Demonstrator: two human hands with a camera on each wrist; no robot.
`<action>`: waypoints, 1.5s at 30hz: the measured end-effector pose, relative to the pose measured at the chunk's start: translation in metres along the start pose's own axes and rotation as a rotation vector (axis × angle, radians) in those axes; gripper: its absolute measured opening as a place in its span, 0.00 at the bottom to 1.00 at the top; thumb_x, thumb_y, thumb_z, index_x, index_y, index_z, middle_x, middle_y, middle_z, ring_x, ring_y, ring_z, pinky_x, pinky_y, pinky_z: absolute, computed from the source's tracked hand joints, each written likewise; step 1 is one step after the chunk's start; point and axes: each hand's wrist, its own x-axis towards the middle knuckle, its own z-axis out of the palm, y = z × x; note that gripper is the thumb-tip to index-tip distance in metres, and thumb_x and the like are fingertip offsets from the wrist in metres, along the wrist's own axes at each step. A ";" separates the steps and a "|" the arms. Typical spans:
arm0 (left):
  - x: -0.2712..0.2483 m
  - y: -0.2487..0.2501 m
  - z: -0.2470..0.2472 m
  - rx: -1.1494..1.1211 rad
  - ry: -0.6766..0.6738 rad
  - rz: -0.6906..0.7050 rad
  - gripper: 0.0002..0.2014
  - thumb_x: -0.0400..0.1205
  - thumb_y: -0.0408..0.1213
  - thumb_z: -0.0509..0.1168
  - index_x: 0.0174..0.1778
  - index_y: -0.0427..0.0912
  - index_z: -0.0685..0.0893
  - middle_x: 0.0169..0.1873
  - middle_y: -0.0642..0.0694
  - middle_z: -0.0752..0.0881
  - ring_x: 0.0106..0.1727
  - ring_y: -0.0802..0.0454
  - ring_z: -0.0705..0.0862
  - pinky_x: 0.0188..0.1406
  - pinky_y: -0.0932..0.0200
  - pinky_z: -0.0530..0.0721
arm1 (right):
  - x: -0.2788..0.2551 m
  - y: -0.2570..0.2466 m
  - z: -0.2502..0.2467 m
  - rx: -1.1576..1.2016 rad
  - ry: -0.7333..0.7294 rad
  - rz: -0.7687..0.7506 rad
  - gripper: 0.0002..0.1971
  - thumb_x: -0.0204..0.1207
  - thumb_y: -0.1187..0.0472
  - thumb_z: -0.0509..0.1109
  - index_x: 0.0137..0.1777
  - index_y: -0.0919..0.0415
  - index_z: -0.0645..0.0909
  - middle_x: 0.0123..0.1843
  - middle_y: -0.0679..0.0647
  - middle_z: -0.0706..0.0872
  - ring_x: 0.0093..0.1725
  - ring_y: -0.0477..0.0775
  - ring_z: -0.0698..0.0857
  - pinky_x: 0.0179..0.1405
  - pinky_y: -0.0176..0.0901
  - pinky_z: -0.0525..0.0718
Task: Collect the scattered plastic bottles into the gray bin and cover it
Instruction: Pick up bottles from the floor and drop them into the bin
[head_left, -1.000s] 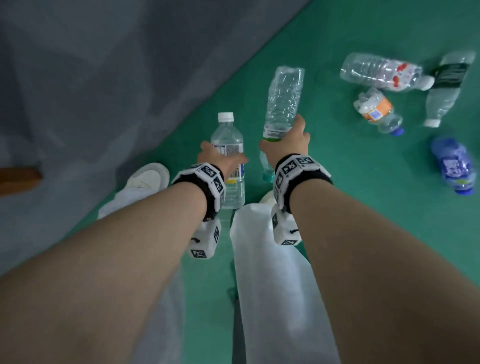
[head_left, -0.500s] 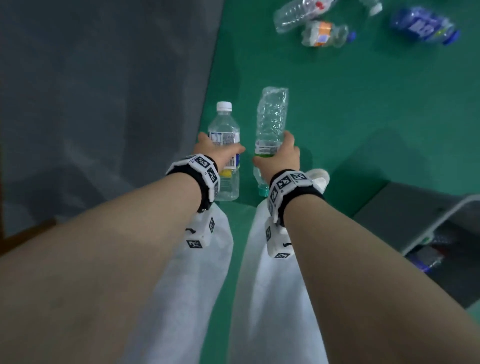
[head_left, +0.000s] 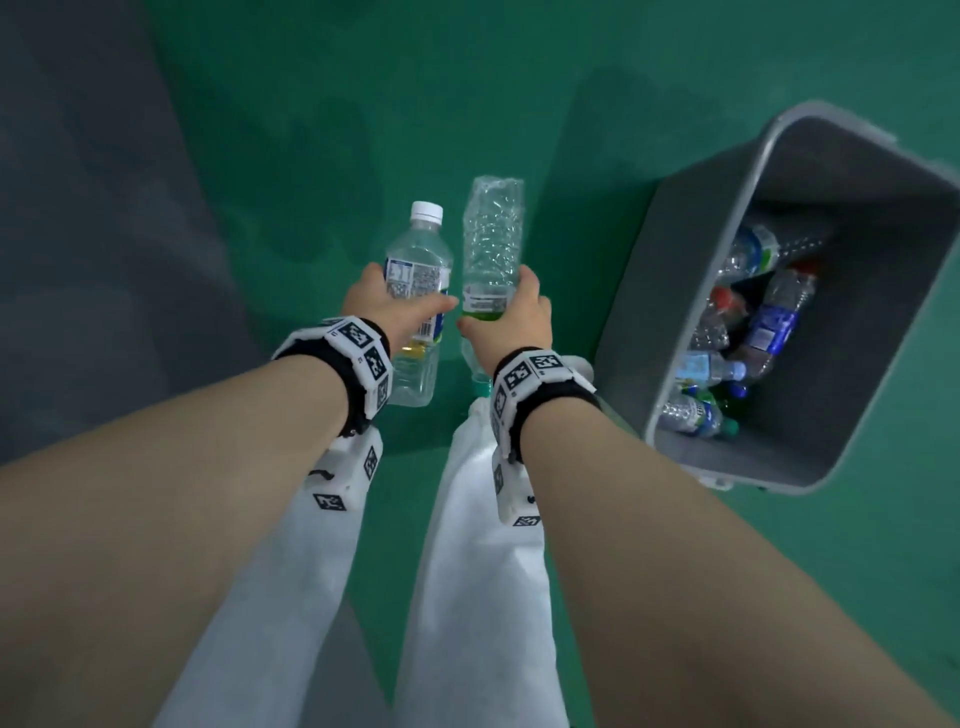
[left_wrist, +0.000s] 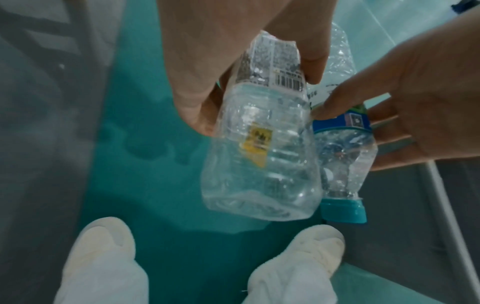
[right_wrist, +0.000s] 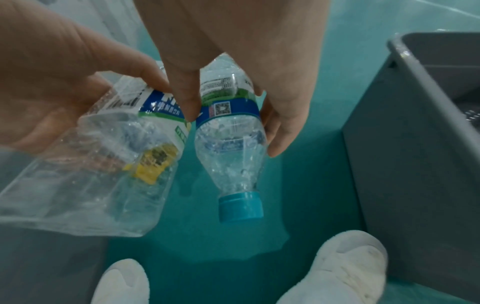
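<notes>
My left hand (head_left: 395, 306) grips a clear bottle with a white cap (head_left: 418, 291) around its label, cap pointing away from me. My right hand (head_left: 506, 317) grips a crumpled clear bottle (head_left: 491, 244) upside down, its teal cap (right_wrist: 240, 206) pointing at the floor. The two bottles hang side by side above the green floor. In the left wrist view the white-capped bottle (left_wrist: 262, 156) shows its base next to the crumpled bottle (left_wrist: 342, 164). The gray bin (head_left: 841, 441) stands open to the right of my right hand, with several bottles (head_left: 748, 338) lying inside.
My two white shoes (left_wrist: 103, 253) (left_wrist: 306, 255) stand on the green floor (head_left: 363, 130) below the hands, the right one close to the bin's wall (right_wrist: 415, 144). A gray surface (head_left: 78, 234) borders the floor on the left.
The view has swung right: the scattered bottles on the floor have left the picture and the open gray bin has come fully into view. Both hands keep their bottles.
</notes>
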 end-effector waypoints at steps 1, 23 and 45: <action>-0.005 0.005 0.018 0.022 -0.014 0.013 0.29 0.70 0.49 0.77 0.62 0.44 0.75 0.53 0.47 0.84 0.52 0.47 0.84 0.48 0.55 0.78 | 0.003 0.013 -0.014 0.017 0.016 0.007 0.45 0.71 0.58 0.76 0.83 0.51 0.54 0.75 0.57 0.67 0.69 0.58 0.76 0.52 0.39 0.71; -0.079 0.148 0.336 0.465 -0.188 0.277 0.33 0.66 0.61 0.75 0.60 0.46 0.76 0.57 0.47 0.82 0.56 0.48 0.83 0.58 0.50 0.82 | 0.062 0.211 -0.251 0.561 0.246 0.305 0.44 0.62 0.52 0.78 0.78 0.53 0.63 0.69 0.59 0.77 0.65 0.60 0.81 0.66 0.61 0.80; 0.025 0.191 0.460 1.115 -0.254 0.287 0.50 0.70 0.59 0.73 0.81 0.38 0.58 0.77 0.40 0.63 0.77 0.42 0.68 0.71 0.52 0.70 | 0.183 0.254 -0.267 1.025 0.271 0.608 0.33 0.69 0.50 0.78 0.72 0.52 0.70 0.55 0.47 0.82 0.50 0.48 0.80 0.51 0.38 0.75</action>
